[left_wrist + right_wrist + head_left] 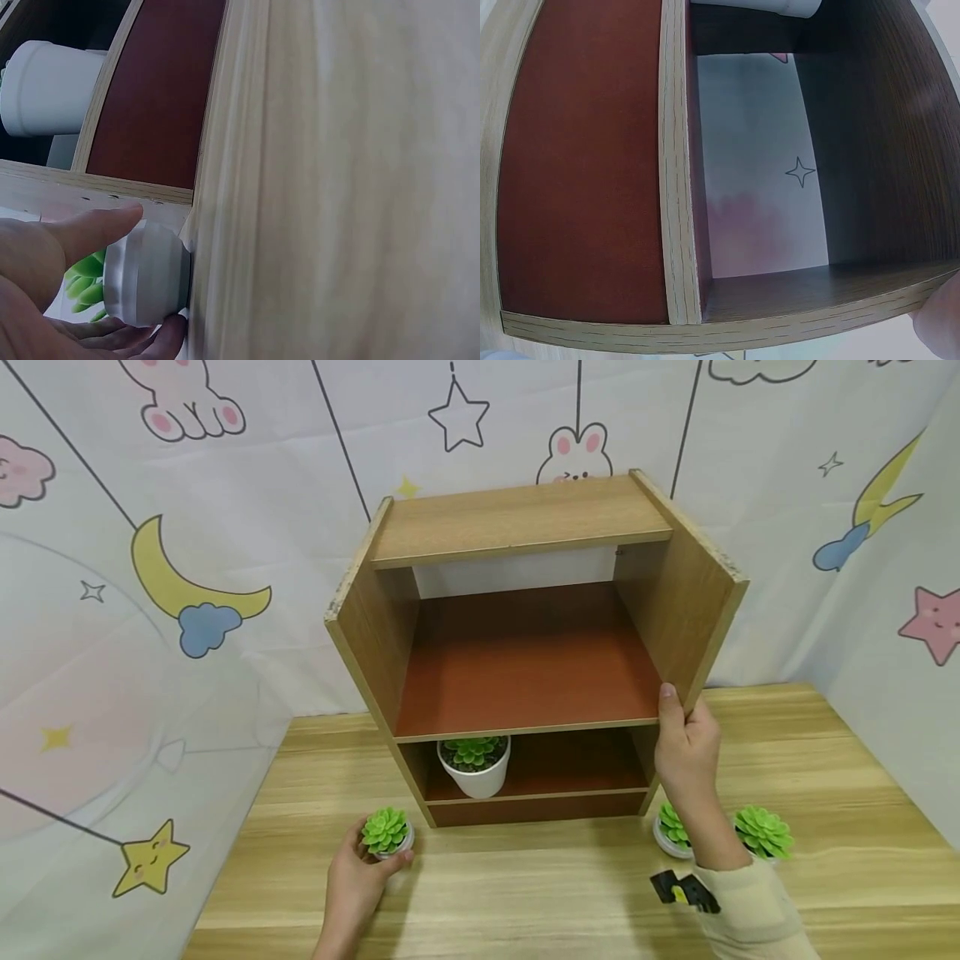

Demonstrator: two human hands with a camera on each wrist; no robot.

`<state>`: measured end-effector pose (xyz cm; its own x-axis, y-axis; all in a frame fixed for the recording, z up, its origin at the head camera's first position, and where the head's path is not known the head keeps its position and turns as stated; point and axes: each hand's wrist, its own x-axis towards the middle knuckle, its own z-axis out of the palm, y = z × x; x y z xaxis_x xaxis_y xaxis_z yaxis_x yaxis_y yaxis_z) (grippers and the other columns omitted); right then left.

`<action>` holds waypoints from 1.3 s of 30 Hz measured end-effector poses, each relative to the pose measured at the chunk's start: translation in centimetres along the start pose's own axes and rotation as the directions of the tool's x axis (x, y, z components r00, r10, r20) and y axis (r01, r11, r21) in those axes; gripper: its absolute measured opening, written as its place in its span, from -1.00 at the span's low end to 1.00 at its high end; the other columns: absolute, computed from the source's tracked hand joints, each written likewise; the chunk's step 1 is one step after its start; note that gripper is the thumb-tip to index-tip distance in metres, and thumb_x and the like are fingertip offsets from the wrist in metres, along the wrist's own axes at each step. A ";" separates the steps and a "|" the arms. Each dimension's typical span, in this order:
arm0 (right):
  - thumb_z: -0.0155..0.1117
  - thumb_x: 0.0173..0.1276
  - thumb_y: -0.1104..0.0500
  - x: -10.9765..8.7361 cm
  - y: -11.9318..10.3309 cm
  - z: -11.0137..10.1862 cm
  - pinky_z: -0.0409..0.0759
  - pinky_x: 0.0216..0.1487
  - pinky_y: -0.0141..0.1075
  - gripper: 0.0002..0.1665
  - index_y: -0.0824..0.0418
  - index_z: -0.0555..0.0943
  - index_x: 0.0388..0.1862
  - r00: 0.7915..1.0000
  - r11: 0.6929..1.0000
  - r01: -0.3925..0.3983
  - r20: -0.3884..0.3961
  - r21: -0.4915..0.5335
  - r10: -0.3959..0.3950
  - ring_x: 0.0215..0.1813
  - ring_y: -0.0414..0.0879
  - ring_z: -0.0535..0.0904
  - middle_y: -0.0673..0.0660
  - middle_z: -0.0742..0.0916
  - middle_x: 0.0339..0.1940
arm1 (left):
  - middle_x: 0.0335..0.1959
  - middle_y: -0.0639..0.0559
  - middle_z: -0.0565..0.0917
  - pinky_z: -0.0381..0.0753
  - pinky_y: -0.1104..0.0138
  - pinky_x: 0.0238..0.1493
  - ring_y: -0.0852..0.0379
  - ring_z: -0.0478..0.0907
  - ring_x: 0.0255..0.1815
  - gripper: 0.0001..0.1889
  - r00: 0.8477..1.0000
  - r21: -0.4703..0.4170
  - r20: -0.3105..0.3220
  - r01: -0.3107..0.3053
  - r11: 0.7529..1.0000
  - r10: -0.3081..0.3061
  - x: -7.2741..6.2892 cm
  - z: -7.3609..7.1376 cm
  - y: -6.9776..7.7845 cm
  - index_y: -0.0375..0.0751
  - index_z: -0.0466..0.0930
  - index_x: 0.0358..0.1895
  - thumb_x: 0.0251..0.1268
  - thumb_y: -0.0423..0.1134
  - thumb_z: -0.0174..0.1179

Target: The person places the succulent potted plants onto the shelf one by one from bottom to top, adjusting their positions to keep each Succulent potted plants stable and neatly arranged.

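Note:
At the table's left, my left hand [352, 881] holds a small potted succulent [386, 831], thumb on one side and fingers round the other. In the left wrist view its white pot [154, 274] is at the tabletop, beside the shelf's corner. My right hand [688, 756] grips the right side panel of a wooden shelf unit [528, 660], with the thumb on the panel's inner side; the fingers behind it are partly hidden. In the right wrist view only a bit of that hand [939, 322] shows at the edge. A larger potted succulent [480, 775] stands at the left in the lower compartment.
Two more small succulents, one partly hidden [672, 831] and one [763, 832] behind the forearm, stand on the wooden table [525, 893] at right. A black and yellow piece [684, 892] is at the right cuff. Printed white cloth [300, 460] surrounds the table.

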<state>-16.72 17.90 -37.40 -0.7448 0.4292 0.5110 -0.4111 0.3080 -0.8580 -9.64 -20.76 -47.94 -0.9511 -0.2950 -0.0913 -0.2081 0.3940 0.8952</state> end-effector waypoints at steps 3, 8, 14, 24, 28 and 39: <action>0.04 0.56 0.12 0.0 0.0 0.0 0.40 -0.15 -0.40 -0.60 0.45 0.63 -0.02 1.000 1.000 -0.004 -0.002 -0.003 0.004 -0.14 -0.20 0.51 -0.23 0.65 -0.29 | 0.25 -0.57 0.36 0.38 -0.02 0.23 -0.37 0.39 0.24 0.01 1.000 -0.008 0.003 0.008 1.000 -0.008 0.1 -0.1 -0.2 -0.59 0.10 0.41 -0.09 -0.36 0.55; 0.04 0.56 0.11 0.0 0.1 0.0 0.41 -0.13 -0.40 -0.59 0.44 0.63 0.01 1.000 1.000 -0.012 0.002 -0.005 0.012 -0.11 -0.21 0.52 -0.19 0.66 -0.26 | 0.27 -0.54 0.35 0.35 -0.02 0.25 -0.36 0.36 0.27 -0.03 1.000 -0.008 0.005 0.015 1.000 -0.015 0.2 0.0 -0.4 -0.58 0.14 0.39 -0.09 -0.38 0.55; 0.03 0.56 0.12 0.0 0.0 -0.1 0.40 -0.15 -0.40 -0.60 0.44 0.62 0.02 1.000 1.000 -0.003 0.000 -0.005 0.003 -0.13 -0.20 0.51 -0.07 0.67 -0.24 | 0.28 -0.51 0.35 0.37 0.04 0.23 -0.33 0.37 0.27 -0.06 1.000 -0.029 0.008 0.002 1.000 -0.002 0.4 0.0 -0.4 -0.59 0.17 0.38 -0.09 -0.42 0.54; 0.01 0.58 0.08 0.0 0.2 0.0 0.43 -0.08 -0.40 -0.54 0.48 0.59 0.05 1.000 1.000 0.012 0.012 -0.002 -0.012 -0.06 -0.20 0.54 0.22 0.69 -0.13 | 0.28 -0.54 0.33 0.30 0.02 0.27 -0.36 0.27 0.33 -0.10 1.000 -0.049 0.014 0.005 0.999 -0.005 0.1 -0.2 -0.3 -0.61 0.22 0.34 -0.10 -0.44 0.54; 0.01 0.58 0.07 -0.1 0.2 0.0 0.44 -0.07 -0.40 -0.54 0.47 0.59 0.04 1.000 1.000 0.008 0.014 -0.001 -0.008 -0.06 -0.20 0.54 0.16 0.69 -0.14 | 0.27 -0.53 0.36 0.32 0.04 0.26 -0.35 0.30 0.32 -0.12 1.000 -0.049 0.007 0.002 0.999 -0.002 0.2 -0.2 -0.3 -0.60 0.25 0.33 -0.10 -0.44 0.54; 0.04 0.56 0.09 -0.1 -0.1 0.1 0.42 -0.10 -0.41 -0.59 0.44 0.62 0.01 1.000 1.000 -0.024 -0.002 -0.001 0.024 -0.10 -0.22 0.53 0.08 0.68 -0.20 | 0.23 -0.51 0.42 0.38 0.03 0.22 -0.32 0.38 0.26 -0.12 0.999 -0.026 0.029 0.019 0.999 -0.018 0.3 -0.2 -0.5 -0.60 0.27 0.33 -0.06 -0.35 0.55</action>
<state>-16.63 17.78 -37.36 -0.7533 0.4386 0.4900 -0.3921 0.2986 -0.8701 -9.75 -21.24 -48.35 -0.9534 -0.2766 -0.1202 -0.2202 0.3659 0.9042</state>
